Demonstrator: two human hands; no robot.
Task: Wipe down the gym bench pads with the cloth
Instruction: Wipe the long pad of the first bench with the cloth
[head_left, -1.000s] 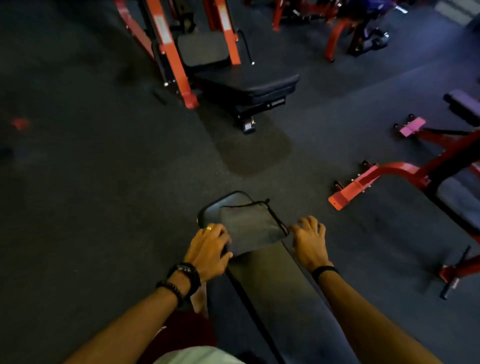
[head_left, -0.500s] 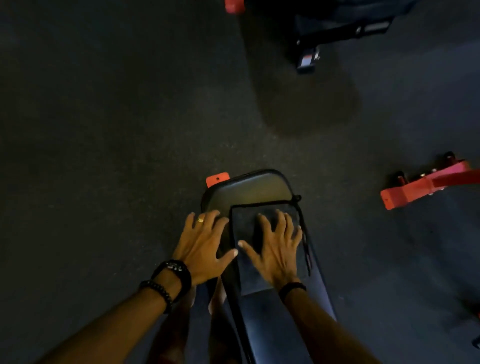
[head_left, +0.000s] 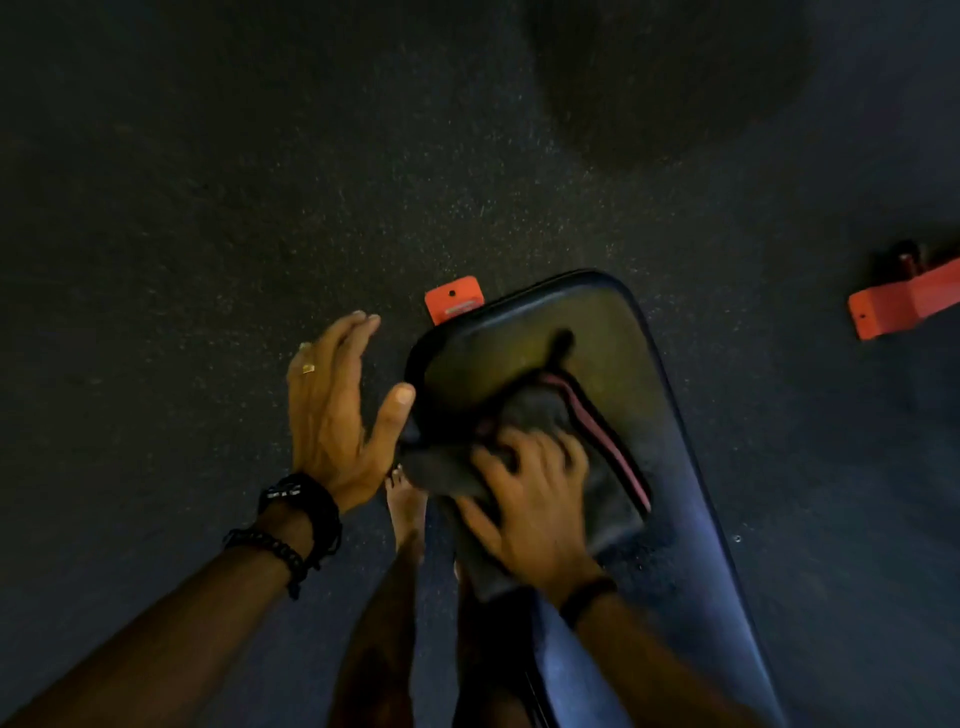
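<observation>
Grey cloth lies bunched on the bench pad, near its far end; my right hand clutches it for scrubbing, while my left hand, fingers straight, braces beside the pad's edge.

The bench pad looks like smooth dark vinyl with a slight gloss. The cloth is soft, matt grey fabric. The floor is rough, speckled rubber. The frame foot, orange, looks like painted metal.
</observation>
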